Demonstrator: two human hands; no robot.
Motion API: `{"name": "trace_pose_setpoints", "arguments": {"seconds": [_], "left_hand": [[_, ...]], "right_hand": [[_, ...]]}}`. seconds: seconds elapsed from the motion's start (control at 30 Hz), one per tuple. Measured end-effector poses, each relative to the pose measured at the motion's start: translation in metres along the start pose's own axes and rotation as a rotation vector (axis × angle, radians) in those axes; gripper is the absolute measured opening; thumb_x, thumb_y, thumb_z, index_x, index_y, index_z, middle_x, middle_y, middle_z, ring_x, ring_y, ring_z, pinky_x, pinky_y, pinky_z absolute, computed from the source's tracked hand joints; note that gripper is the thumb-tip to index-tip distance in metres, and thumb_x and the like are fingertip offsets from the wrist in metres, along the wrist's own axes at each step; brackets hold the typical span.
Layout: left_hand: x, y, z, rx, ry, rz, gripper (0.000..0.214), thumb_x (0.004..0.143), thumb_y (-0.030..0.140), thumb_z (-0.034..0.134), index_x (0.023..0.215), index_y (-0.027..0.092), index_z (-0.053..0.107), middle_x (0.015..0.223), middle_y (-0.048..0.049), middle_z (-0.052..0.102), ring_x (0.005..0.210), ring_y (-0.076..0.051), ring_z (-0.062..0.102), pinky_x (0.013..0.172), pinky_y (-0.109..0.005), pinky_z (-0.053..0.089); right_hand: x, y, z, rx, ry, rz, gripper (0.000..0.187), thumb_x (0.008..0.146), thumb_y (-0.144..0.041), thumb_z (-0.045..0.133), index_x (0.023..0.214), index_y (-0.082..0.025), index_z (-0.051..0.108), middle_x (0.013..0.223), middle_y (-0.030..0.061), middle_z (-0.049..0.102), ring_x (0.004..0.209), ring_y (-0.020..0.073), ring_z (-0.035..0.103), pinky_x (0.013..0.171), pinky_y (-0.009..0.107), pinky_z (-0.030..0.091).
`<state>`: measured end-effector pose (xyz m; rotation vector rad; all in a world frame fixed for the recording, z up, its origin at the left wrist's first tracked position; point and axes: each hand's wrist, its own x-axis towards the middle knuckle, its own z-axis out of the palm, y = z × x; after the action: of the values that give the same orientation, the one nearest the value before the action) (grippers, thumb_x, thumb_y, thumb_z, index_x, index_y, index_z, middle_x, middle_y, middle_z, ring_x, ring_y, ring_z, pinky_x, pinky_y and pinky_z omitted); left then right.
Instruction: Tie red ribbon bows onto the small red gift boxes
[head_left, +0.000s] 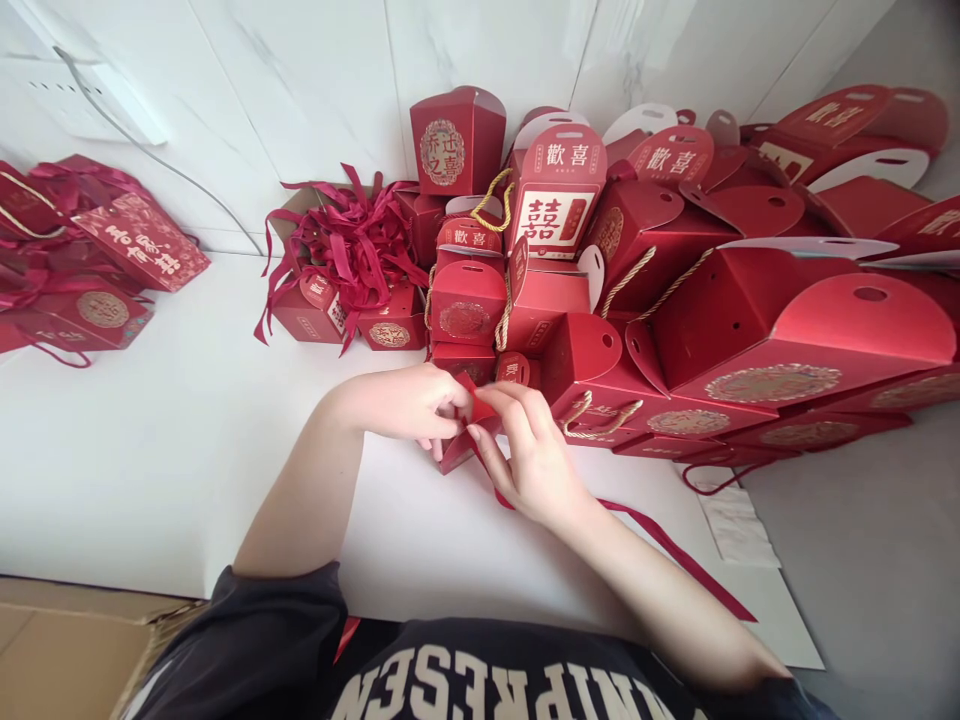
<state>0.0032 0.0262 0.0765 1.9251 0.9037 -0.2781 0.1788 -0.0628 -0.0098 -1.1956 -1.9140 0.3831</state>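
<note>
A small red gift box [453, 457] stands on the white table between my two hands, largely covered by fingers. Curled over its left side, my left hand [409, 402] grips the top edge. My right hand [534, 455] is closed at the box's upper right, thumb and fingers pinching a red flap there. A dark red ribbon [667, 545] emerges from beneath my right hand and trails across the table to the lower right. Whether the ribbon passes through the box is hidden.
Stacked red gift boxes [757, 320] with gold cords crowd the right and back. A heap of red ribbons [352, 240] lies on boxes behind my left hand. More red boxes [97, 310] sit at far left. An open cardboard carton [67, 640] is at lower left.
</note>
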Motion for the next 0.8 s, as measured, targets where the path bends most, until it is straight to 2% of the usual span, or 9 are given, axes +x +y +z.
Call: {"name": "trace_pose_setpoints", "arguments": {"seconds": [0.07, 0.13, 0.27, 0.33, 0.4, 0.53, 0.6, 0.67, 0.8], "left_hand": [[-0.006, 0.001, -0.003, 0.051, 0.093, 0.045, 0.010, 0.080, 0.020, 0.056, 0.079, 0.017, 0.065, 0.070, -0.0002, 0.073, 0.068, -0.016, 0.072, 0.063, -0.022, 0.054], [-0.015, 0.000, -0.007, 0.036, 0.252, 0.068, 0.010, 0.082, 0.022, 0.057, 0.083, 0.018, 0.066, 0.074, -0.0003, 0.073, 0.070, -0.015, 0.071, 0.066, -0.023, 0.054], [-0.031, -0.003, -0.011, -0.073, 0.570, 0.094, 0.017, 0.087, 0.031, 0.058, 0.089, 0.017, 0.066, 0.081, -0.0024, 0.073, 0.071, -0.015, 0.069, 0.069, -0.026, 0.055], [-0.037, -0.003, -0.012, -0.080, 0.643, 0.115, 0.021, 0.088, 0.036, 0.058, 0.092, 0.018, 0.067, 0.083, -0.0031, 0.073, 0.073, -0.015, 0.068, 0.070, -0.027, 0.054], [-0.039, -0.004, -0.011, -0.023, 0.623, 0.127, 0.026, 0.086, 0.039, 0.061, 0.100, 0.019, 0.067, 0.093, -0.0037, 0.073, 0.081, -0.016, 0.067, 0.073, -0.027, 0.054], [-0.032, -0.012, -0.012, 0.244, 0.421, 0.072, 0.051, 0.074, 0.043, 0.072, 0.119, 0.024, 0.060, 0.119, -0.0041, 0.067, 0.100, -0.021, 0.064, 0.081, -0.028, 0.051], [-0.023, -0.018, -0.012, 0.353, 0.370, -0.012, 0.049, 0.071, 0.042, 0.073, 0.114, 0.022, 0.061, 0.114, -0.0053, 0.067, 0.098, -0.023, 0.064, 0.077, -0.029, 0.049], [-0.012, -0.021, -0.011, 0.406, 0.366, -0.070, 0.035, 0.073, 0.039, 0.070, 0.100, 0.019, 0.064, 0.101, -0.0056, 0.069, 0.089, -0.023, 0.064, 0.070, -0.028, 0.047], [-0.003, -0.021, -0.012, 0.355, 0.329, -0.016, 0.015, 0.081, 0.029, 0.058, 0.088, 0.020, 0.067, 0.089, -0.0022, 0.071, 0.078, -0.018, 0.065, 0.067, -0.026, 0.044]], "right_hand": [[0.005, -0.001, -0.005, 0.157, -0.089, 0.018, 0.035, 0.101, -0.031, 0.042, 0.135, -0.021, 0.043, 0.132, 0.0145, 0.058, 0.123, 0.0254, 0.057, 0.100, 0.042, 0.050], [0.010, -0.001, -0.009, 0.336, -0.145, 0.136, 0.034, 0.103, -0.033, 0.040, 0.136, -0.024, 0.039, 0.125, 0.0105, 0.062, 0.110, 0.0208, 0.063, 0.091, 0.036, 0.054], [0.017, 0.000, -0.011, 0.580, -0.135, 0.287, 0.030, 0.097, -0.043, 0.052, 0.119, -0.025, 0.044, 0.101, 0.0048, 0.069, 0.084, 0.0173, 0.067, 0.071, 0.029, 0.053], [0.022, 0.000, -0.010, 0.627, -0.149, 0.314, 0.035, 0.092, -0.046, 0.060, 0.115, -0.025, 0.046, 0.090, 0.0017, 0.070, 0.072, 0.0154, 0.064, 0.065, 0.028, 0.051], [0.028, 0.001, -0.008, 0.648, -0.163, 0.330, 0.038, 0.088, -0.046, 0.065, 0.115, -0.024, 0.049, 0.080, -0.0011, 0.070, 0.063, 0.0137, 0.060, 0.064, 0.028, 0.050], [0.037, 0.006, -0.001, 0.744, -0.206, 0.356, 0.028, 0.088, -0.045, 0.065, 0.099, -0.020, 0.061, 0.069, -0.0020, 0.064, 0.057, 0.0120, 0.057, 0.059, 0.026, 0.047], [0.039, 0.007, 0.002, 0.779, -0.201, 0.371, 0.025, 0.087, -0.043, 0.066, 0.093, -0.020, 0.060, 0.067, -0.0029, 0.061, 0.056, 0.0114, 0.055, 0.057, 0.025, 0.047], [0.039, 0.008, 0.003, 0.767, -0.186, 0.365, 0.022, 0.087, -0.039, 0.066, 0.096, -0.021, 0.058, 0.073, -0.0027, 0.062, 0.056, 0.0107, 0.055, 0.055, 0.024, 0.047], [0.036, 0.006, 0.002, 0.572, -0.232, 0.288, 0.016, 0.093, -0.028, 0.053, 0.098, -0.022, 0.067, 0.092, 0.0024, 0.065, 0.062, 0.0113, 0.060, 0.059, 0.026, 0.050]]}}
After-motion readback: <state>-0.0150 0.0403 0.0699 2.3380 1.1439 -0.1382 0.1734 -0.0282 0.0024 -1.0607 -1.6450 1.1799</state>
